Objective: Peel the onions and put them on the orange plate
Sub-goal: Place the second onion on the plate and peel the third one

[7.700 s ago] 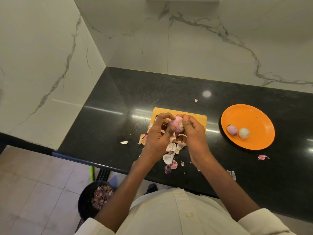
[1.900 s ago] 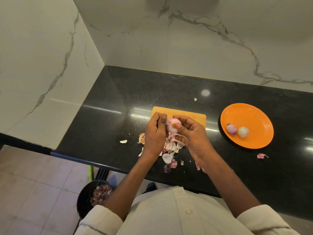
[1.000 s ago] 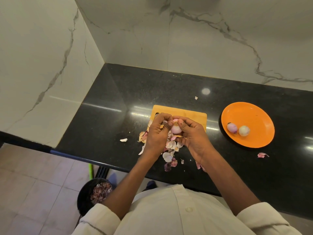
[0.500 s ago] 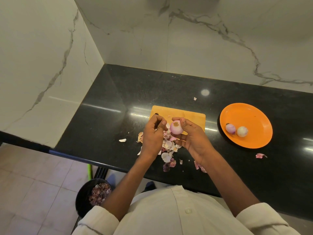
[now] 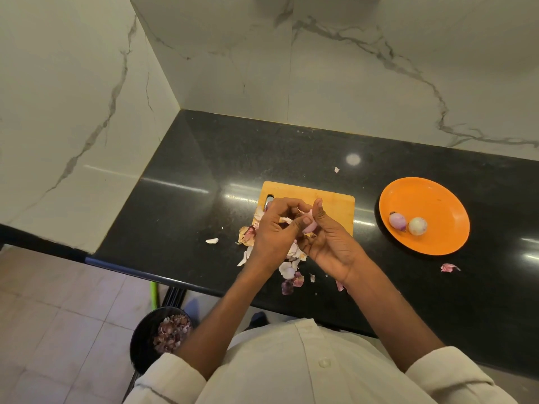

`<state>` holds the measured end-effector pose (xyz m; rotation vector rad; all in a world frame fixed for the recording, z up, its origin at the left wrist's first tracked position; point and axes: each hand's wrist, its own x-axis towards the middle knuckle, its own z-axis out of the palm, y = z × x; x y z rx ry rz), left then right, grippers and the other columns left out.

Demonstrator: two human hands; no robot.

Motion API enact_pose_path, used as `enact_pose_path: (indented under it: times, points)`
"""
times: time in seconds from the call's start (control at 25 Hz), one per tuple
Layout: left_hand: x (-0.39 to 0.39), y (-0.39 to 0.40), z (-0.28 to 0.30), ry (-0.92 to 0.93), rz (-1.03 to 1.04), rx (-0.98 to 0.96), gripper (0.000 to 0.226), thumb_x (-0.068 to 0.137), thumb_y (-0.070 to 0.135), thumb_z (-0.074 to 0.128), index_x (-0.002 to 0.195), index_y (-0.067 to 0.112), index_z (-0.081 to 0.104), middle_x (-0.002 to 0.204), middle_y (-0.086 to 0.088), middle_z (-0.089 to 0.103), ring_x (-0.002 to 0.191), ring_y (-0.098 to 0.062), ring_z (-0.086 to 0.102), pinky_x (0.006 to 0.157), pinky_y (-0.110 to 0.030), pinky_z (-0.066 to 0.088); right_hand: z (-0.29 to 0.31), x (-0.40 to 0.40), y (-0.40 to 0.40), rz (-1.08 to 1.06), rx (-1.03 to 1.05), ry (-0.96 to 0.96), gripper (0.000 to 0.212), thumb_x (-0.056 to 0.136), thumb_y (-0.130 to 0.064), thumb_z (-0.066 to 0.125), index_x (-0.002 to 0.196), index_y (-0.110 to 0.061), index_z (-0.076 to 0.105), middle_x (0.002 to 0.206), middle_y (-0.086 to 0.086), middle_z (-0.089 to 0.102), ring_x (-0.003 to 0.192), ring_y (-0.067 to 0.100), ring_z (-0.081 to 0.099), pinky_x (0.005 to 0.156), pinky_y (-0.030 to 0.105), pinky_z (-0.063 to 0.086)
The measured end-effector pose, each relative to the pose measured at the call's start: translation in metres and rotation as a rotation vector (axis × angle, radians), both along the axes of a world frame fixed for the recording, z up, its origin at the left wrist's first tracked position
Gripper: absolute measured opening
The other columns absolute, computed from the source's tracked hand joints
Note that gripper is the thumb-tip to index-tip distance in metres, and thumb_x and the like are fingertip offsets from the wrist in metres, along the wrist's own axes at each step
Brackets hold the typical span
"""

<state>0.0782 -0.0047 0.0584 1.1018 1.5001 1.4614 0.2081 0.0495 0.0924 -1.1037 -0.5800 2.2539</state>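
The onion (image 5: 309, 226) being peeled is a small pinkish bulb held just above the near edge of the wooden cutting board (image 5: 335, 204), at the centre of the frame. The right hand (image 5: 329, 243) cups it from below and to the right, thumb raised beside it and fingers curled round its underside. The left hand (image 5: 277, 228) meets it from the left, its fingers bent and its thumb tip pressed against the bulb's skin; whether a strip of skin is pinched between those fingers cannot be told.

Beneath and in front of the hands lies a heap of onion peels (image 5: 287, 269), pale and purple, spilling from the board onto the black countertop (image 5: 204, 158). One loose scrap (image 5: 212, 240) lies left of the heap, another (image 5: 449, 267) below the orange plate (image 5: 431, 196) at the right of the frame.

On that plate sit two peeled onions touching each other, a purple one (image 5: 397, 221) and a whiter one (image 5: 417, 225).

At the lower left, on the floor, a dark bowl (image 5: 143, 345) holds more purple skins. No writing or label is readable anywhere.
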Motion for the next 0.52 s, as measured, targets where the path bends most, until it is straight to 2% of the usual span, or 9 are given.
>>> enact_pose_path:
  times: [0.08,0.16,0.32,0.4,0.52]
  points:
    - [0.0003,0.0011,-0.0003,0.016,0.002,0.002,0.011,0.096,0.009,0.075,0.102,0.015,0.070,0.100,0.003,0.067,0.098,-0.024,0.064,0.087,-0.049,0.059,-0.0011,0.0007,-0.0002,-0.003,-0.032,-0.001,0.058,0.086,-0.044,0.075,0.128,-0.004,0.068,0.133,0.019,0.070,0.119,0.031,0.069,0.086,0.035,0.063]
    - [-0.0011,0.0017,-0.0021,-0.008,0.025,0.006,0.007,0.095,0.006,0.075,0.098,0.009,0.069,0.098,0.004,0.068,0.098,-0.025,0.066,0.090,-0.055,0.059,-0.0003,0.0017,0.0007,-0.003,-0.033,-0.012,0.054,0.087,-0.043,0.074,0.125,-0.005,0.069,0.126,0.018,0.073,0.112,0.029,0.071,0.086,0.035,0.062]
    - [0.0022,0.0028,0.0009,-0.122,0.126,-0.001,0.004,0.092,0.005,0.077,0.094,0.004,0.073,0.100,-0.017,0.074,0.104,-0.040,0.069,0.097,-0.060,0.059,0.0069,0.0018,0.0004,-0.001,-0.044,0.015,0.047,0.099,-0.039,0.064,0.126,-0.001,0.069,0.109,0.015,0.077,0.083,0.020,0.076,0.068,0.031,0.063]
    - [0.0050,0.0025,-0.0002,-0.209,0.176,-0.038,0.003,0.095,0.007,0.076,0.093,0.006,0.077,0.099,-0.014,0.077,0.101,-0.035,0.072,0.099,-0.059,0.058,0.0066,0.0017,0.0004,-0.007,-0.060,0.015,0.046,0.100,-0.039,0.063,0.125,-0.001,0.070,0.113,0.016,0.076,0.085,0.021,0.076,0.067,0.030,0.063]
    - [0.0040,-0.0007,-0.0024,-0.344,0.246,-0.067,0.009,0.100,0.008,0.070,0.097,0.014,0.077,0.094,-0.010,0.073,0.092,-0.025,0.069,0.095,-0.054,0.058,0.0027,0.0040,0.0021,-0.014,-0.055,0.005,0.044,0.099,-0.041,0.065,0.123,-0.005,0.074,0.119,0.017,0.074,0.091,0.021,0.072,0.069,0.029,0.063]
